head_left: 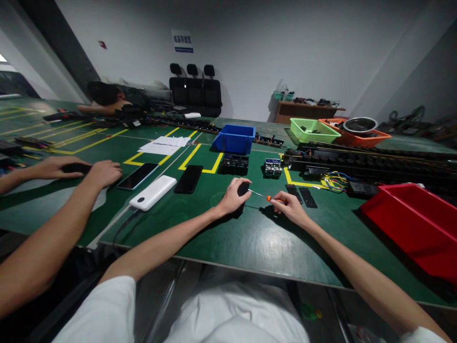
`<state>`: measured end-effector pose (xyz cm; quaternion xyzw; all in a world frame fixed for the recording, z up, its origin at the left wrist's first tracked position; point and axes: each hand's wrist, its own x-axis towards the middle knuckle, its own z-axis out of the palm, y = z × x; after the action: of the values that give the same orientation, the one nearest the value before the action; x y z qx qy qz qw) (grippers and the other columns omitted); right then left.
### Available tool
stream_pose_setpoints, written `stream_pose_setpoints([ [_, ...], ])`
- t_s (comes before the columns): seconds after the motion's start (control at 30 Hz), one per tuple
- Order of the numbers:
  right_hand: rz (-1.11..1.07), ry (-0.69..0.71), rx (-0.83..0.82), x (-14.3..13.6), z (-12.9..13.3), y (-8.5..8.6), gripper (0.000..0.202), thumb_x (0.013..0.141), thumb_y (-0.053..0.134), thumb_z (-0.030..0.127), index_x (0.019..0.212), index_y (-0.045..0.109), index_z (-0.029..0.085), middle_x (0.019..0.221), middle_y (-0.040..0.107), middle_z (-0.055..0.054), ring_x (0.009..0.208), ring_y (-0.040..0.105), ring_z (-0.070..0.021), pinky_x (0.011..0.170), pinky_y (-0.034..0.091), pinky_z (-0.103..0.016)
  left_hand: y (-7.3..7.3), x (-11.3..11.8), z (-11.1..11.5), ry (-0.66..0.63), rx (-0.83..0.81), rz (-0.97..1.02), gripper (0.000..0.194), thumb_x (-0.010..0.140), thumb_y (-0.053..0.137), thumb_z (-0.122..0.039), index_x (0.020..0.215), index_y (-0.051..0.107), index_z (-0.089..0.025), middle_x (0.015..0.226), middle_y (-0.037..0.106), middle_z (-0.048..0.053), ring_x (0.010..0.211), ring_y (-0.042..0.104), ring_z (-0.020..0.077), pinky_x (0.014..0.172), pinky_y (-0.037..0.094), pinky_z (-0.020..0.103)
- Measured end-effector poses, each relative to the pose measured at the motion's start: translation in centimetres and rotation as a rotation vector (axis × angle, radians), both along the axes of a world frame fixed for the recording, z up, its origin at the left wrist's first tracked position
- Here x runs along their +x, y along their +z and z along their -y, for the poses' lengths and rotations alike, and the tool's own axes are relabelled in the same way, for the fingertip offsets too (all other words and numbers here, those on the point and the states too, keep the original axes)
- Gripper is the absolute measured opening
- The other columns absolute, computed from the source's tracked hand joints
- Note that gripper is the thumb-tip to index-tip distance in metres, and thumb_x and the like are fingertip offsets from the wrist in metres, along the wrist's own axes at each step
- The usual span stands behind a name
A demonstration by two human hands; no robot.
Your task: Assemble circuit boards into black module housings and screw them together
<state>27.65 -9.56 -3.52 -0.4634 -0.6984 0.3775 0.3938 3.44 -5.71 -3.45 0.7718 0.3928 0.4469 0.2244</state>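
My left hand (231,198) grips a small black box-like part (243,189) just above the green table, its fingers wrapped round the far side. In my right hand (291,208) is a screwdriver (269,198) with an orange and black handle. Its thin metal shaft points left, and the tip meets or nearly meets the black part; exact contact cannot be made out. Behind my hands stand a black module (234,164) and a small module with a lighter top (273,167). Two flat black plates (307,197) lie beyond my right hand.
A black phone (189,179), a white power bank (153,192) with a cable and another phone (138,176) lie to the left, near a co-worker's hands (103,173). A blue bin (234,138) stands behind, a red bin (416,224) at right, beside wires (335,181).
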Motion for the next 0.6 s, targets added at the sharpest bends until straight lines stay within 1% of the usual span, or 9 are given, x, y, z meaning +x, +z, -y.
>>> stream_pose_setpoints([
  [0.4,0.033,0.019,0.003,-0.12,-0.03,-0.35,0.029,0.082,0.06,0.046,0.083,0.058,0.018,0.061,0.059,0.0,0.051,0.055,-0.0124,0.046,0.042,-0.023,0.09,-0.02,0.03,-0.008,-0.003,-0.004,0.029,0.081,0.058,-0.022,0.11,0.056,-0.023,0.103,0.052,0.003,0.099,0.054,0.0163,0.092,0.044,0.032],
  [0.6,0.046,0.021,0.016,-0.07,-0.03,-0.36,0.028,0.083,0.059,0.046,0.084,0.058,0.018,0.061,0.059,0.001,0.052,0.056,-0.0123,0.049,0.044,-0.023,0.06,0.0,-0.03,-0.005,-0.009,-0.01,0.03,0.081,0.059,-0.024,0.11,0.056,-0.023,0.103,0.052,0.003,0.098,0.054,0.0169,0.092,0.044,0.033],
])
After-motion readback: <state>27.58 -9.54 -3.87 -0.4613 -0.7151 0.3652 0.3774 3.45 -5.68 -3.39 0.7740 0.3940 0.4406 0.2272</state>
